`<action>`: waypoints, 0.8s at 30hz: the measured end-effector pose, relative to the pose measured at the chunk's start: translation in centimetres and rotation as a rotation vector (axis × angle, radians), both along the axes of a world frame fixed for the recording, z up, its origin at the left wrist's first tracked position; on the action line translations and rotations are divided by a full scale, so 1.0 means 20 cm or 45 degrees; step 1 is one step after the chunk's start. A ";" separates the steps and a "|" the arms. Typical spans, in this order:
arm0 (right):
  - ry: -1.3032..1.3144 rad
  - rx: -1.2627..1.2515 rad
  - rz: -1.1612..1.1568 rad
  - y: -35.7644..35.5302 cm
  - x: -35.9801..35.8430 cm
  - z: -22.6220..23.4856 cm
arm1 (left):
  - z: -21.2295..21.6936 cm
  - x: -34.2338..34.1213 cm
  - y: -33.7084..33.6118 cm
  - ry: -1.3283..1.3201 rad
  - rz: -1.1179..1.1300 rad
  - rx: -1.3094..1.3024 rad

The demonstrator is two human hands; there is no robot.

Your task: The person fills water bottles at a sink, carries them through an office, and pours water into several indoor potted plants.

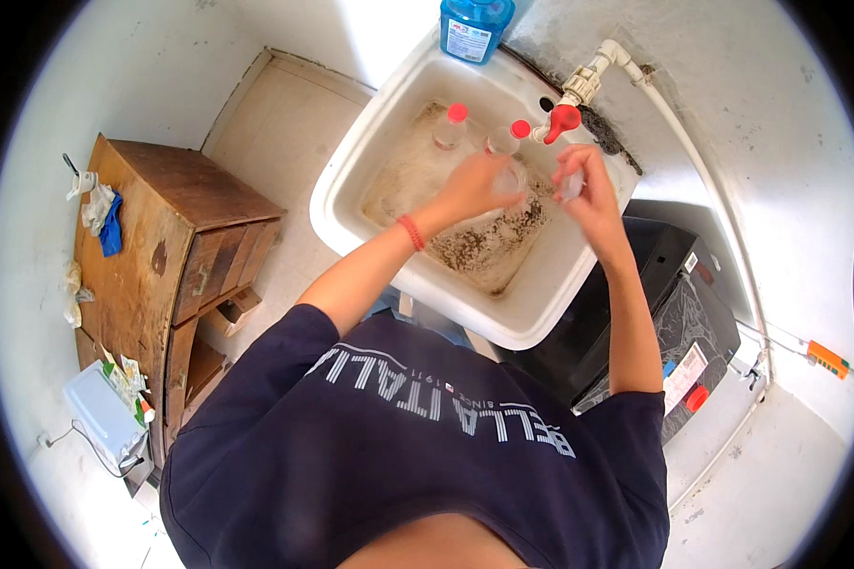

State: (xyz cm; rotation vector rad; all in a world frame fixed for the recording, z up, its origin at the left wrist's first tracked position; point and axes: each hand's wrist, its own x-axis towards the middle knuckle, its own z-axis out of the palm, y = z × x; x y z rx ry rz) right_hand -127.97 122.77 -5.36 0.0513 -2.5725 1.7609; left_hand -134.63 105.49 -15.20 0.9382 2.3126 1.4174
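My left hand (474,185) is over the stained white sink (351,180), gripping a small clear bottle (510,177) under the red-handled tap (562,120). My right hand (584,185) is raised beside it, pinching a small pale object (573,183) that may be a cap; I cannot tell exactly. Two clear bottles with red caps stand in the basin, one (451,126) at the back and one (505,138) next to the tap. A red band is on my left wrist.
A blue liquid bottle (475,27) stands on the sink's far rim. A white pipe (693,161) runs along the wall on the right. A black appliance (674,313) sits right of the sink. A wooden cabinet (152,256) with rags stands at left.
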 end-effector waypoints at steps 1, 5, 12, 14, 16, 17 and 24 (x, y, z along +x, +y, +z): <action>-0.118 -0.313 -0.108 0.04 -0.01 -0.02 | -0.03 -0.01 0.04 0.002 0.075 0.008; -0.114 0.260 -0.719 -0.02 -0.14 -0.12 | -0.17 -0.07 0.19 0.003 0.239 0.062; -0.106 0.763 -0.478 -0.07 -0.26 -0.07 | -0.13 -0.15 0.28 -0.133 0.234 0.178; -0.029 0.739 -0.383 0.00 -0.25 -0.09 | -0.13 -0.16 0.29 -0.079 0.228 0.240; 0.015 0.717 -0.274 0.03 -0.26 -0.07 | -0.14 -0.17 0.30 -0.091 0.225 0.221; 0.037 0.706 -0.220 0.04 -0.26 -0.06 | -0.14 -0.17 0.30 -0.098 0.224 0.212; 0.042 0.783 -0.067 0.08 -0.27 -0.03 | -0.16 -0.16 0.30 -0.128 0.188 0.163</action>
